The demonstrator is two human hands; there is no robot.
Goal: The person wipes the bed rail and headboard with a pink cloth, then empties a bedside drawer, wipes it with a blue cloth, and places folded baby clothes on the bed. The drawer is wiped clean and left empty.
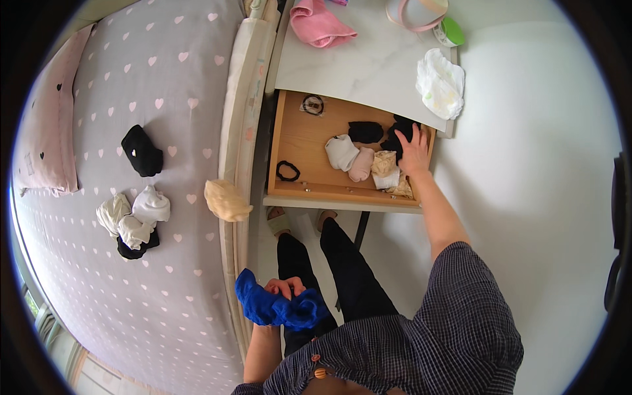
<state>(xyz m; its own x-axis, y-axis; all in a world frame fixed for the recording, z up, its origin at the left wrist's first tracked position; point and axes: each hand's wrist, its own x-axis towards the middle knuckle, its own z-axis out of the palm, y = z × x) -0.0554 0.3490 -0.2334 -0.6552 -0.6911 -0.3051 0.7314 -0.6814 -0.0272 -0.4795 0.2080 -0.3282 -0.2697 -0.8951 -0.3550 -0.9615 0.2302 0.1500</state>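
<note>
My left hand [286,288] holds a bunched blue cloth [276,306] in front of my legs. In the open wooden drawer [306,133], my right hand [414,150] touches a black cloth bundle [392,140] at the back right corner; whether the fingers grip it is unclear. Beside it in the drawer lie a black bundle [365,132], a white one [340,153], a pink one [361,164] and beige ones [384,163]. A black hair tie [288,171] and a small plastic packet [312,105] lie at the drawer's left side.
On the bed [197,133] at left are a black bundle [142,151], several pale bundles [150,205] and a beige one [227,200] at its padded edge. The white cabinet top [365,74] holds a pink towel [321,24], a green-lidded tub [449,33] and a white diaper [440,84].
</note>
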